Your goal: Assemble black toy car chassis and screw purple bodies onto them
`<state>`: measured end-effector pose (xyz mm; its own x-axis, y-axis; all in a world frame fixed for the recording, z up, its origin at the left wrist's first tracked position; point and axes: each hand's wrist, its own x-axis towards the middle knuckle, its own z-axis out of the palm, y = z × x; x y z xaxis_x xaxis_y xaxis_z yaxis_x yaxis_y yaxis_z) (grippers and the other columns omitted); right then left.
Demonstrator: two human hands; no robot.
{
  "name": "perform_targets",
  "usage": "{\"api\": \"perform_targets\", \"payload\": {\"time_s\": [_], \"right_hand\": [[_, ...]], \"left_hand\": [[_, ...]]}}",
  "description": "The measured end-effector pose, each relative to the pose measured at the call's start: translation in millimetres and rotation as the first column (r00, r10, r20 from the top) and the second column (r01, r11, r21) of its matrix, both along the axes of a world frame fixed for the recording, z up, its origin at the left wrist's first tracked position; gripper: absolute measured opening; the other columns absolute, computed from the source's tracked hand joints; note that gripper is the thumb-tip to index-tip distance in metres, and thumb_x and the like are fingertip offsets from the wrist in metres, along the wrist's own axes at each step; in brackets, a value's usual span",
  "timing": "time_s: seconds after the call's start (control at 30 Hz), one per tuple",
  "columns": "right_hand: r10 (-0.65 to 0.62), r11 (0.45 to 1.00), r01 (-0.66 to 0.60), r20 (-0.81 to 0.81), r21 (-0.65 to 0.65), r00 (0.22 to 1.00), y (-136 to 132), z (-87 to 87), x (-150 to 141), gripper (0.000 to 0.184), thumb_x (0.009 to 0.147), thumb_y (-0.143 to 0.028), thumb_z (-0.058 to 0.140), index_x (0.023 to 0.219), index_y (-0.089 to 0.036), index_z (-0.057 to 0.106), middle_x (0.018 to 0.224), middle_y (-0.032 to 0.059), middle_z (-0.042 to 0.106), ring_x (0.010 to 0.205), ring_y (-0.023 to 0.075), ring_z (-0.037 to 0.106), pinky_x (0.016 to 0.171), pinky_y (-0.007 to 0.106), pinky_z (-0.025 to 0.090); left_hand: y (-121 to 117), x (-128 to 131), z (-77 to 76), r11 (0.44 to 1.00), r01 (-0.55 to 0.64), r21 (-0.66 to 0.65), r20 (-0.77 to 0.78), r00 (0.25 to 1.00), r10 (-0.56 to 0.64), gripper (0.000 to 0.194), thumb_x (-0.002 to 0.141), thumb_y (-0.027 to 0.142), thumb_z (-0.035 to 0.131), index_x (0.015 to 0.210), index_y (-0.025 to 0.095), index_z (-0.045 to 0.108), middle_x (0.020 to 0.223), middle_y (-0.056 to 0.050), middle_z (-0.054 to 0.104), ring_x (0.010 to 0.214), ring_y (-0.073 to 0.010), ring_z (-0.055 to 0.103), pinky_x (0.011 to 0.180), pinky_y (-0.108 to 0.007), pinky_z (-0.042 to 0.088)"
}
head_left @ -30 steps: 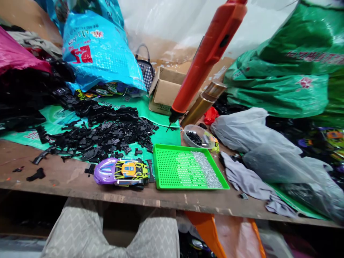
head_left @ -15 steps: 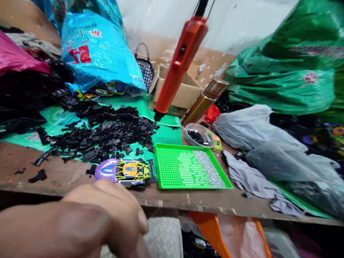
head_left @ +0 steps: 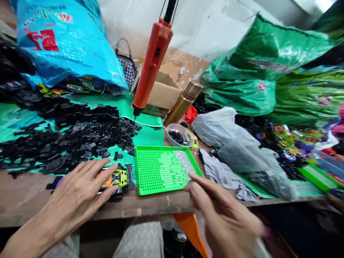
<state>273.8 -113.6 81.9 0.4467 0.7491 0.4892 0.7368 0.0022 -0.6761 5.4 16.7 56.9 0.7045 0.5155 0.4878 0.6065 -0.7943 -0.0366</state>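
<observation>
A toy car point(head_left: 120, 177) with a yellow frame, orange panel and purple front lies at the bench's front edge. My left hand point(head_left: 80, 190) is over it, fingers stretched and spread across the body, hiding much of its front and middle. Beside the car sits a shallow green tray point(head_left: 137, 175) with rows of holes. Small silvery screws point(head_left: 185, 163) are heaped at its right side, and many stand in the holes. At the tray's near right corner, my right hand point(head_left: 224, 211) has thumb and fingers pinched together; whatever is between them cannot be made out.
An orange electric screwdriver point(head_left: 153, 62) hangs tip-down behind the tray. Black plastic parts point(head_left: 80, 141) are piled at left. A clear bowl point(head_left: 168, 138), a metal flask point(head_left: 182, 104) and a cardboard box point(head_left: 166, 91) stand behind. Grey plastic bags point(head_left: 239, 154) and a cloth point(head_left: 223, 173) lie at right.
The view has turned right. My left hand, earlier blurred close to the camera, now spreads over the toy car. My right hand has come into view by the tray.
</observation>
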Motion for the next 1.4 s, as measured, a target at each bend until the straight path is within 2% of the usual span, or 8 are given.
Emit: {"api": "perform_targets", "payload": {"time_s": [0.1,0.27,0.5,0.63,0.73,0.87,1.03,1.4], "right_hand": [[0.04,0.994,-0.027,0.117,-0.109,0.992,28.1,-24.8,15.0,0.017,0.088,-0.03,0.058,0.096,-0.021,0.069,0.09,0.0049,0.074,0.076,0.0184,0.07,0.072,0.031,0.057],[0.084,0.987,-0.05,0.221,-0.155,0.972,39.6,-50.1,33.2,0.021,0.091,-0.032,0.051,0.085,-0.02,0.068,0.081,0.0039,0.074,0.072,0.0182,0.071,0.063,0.028,0.055],[0.281,0.959,-0.249,0.365,-0.132,0.888,76.1,-26.7,18.3,0.015,0.091,-0.026,0.051,0.086,-0.02,0.065,0.079,0.0019,0.072,0.067,0.0149,0.07,0.059,0.025,0.052],[0.407,0.913,-0.379,0.372,-0.15,0.834,100.1,-11.4,-16.8,0.016,0.092,-0.021,0.05,0.091,-0.018,0.065,0.082,0.0045,0.071,0.072,0.0162,0.068,0.064,0.028,0.054],[0.508,0.861,-0.455,0.412,-0.226,0.757,117.4,-12.9,-44.3,0.02,0.09,-0.015,0.049,0.1,-0.017,0.066,0.093,0.0075,0.071,0.084,0.0194,0.065,0.073,0.033,0.056],[0.579,0.815,-0.467,0.469,-0.342,0.667,140.5,-27.9,-63.2,0.029,0.088,-0.01,0.045,0.106,-0.012,0.067,0.108,0.0146,0.069,0.099,0.029,0.06,0.085,0.048,0.052],[0.591,0.806,-0.472,0.441,-0.356,0.676,149.0,-34.4,-56.4,0.029,0.089,-0.011,0.044,0.107,-0.015,0.066,0.111,0.014,0.069,0.105,0.0284,0.059,0.092,0.051,0.048],[0.543,0.835,-0.448,0.34,-0.32,0.768,133.8,-5.7,-30.6,0.019,0.09,-0.024,0.051,0.093,-0.019,0.069,0.101,0.0093,0.072,0.095,0.0232,0.067,0.085,0.042,0.055]], "left_hand": [[4.3,-2.4,-10.5,1.0,0.028,-0.004,0.006,1.0,-0.028,0.033,0.094,0.038,0.043,0.115,0.014,0.054,0.104,-0.012,0.069,0.089,-0.0264,0.063,0.08,-0.041,0.041],[1.4,0.2,-5.6,1.0,0.002,0.0,0.004,1.0,-0.002,0.029,0.095,0.037,0.04,0.107,0.015,0.054,0.095,-0.01,0.07,0.081,-0.0257,0.065,0.077,-0.04,0.039],[-4.8,-1.7,-9.4,0.97,-0.109,-0.217,0.028,0.993,0.118,0.034,0.084,0.036,0.061,0.108,0.017,0.045,0.094,-0.007,0.067,0.081,-0.023,0.062,0.073,-0.036,0.044],[-5.3,-3.0,-13.7,0.973,-0.13,-0.192,0.082,0.985,0.148,0.051,0.075,0.034,0.071,0.113,0.013,0.044,0.097,-0.008,0.068,0.083,-0.0225,0.062,0.074,-0.034,0.046],[-5.1,-4.3,-15.2,0.977,-0.132,-0.167,0.084,0.985,0.148,0.063,0.075,0.034,0.072,0.124,0.01,0.04,0.103,-0.011,0.069,0.089,-0.0237,0.064,0.08,-0.036,0.047],[-5.5,-7.1,-18.5,0.962,-0.125,-0.242,0.084,0.985,0.149,0.059,0.082,0.038,0.065,0.129,0.013,0.039,0.112,-0.011,0.067,0.098,-0.0242,0.063,0.087,-0.039,0.046],[-5.8,-8.6,-21.4,0.956,-0.101,-0.277,0.138,0.98,0.143,0.069,0.083,0.041,0.065,0.137,0.012,0.033,0.113,-0.01,0.065,0.099,-0.0244,0.062,0.088,-0.039,0.045],[-4.3,-12.1,-14.7,0.96,-0.072,-0.27,0.038,0.996,0.086,0.069,0.073,0.052,0.071,0.123,0.012,0.044,0.111,-0.013,0.064,0.095,-0.028,0.062,0.08,-0.041,0.045]]}}
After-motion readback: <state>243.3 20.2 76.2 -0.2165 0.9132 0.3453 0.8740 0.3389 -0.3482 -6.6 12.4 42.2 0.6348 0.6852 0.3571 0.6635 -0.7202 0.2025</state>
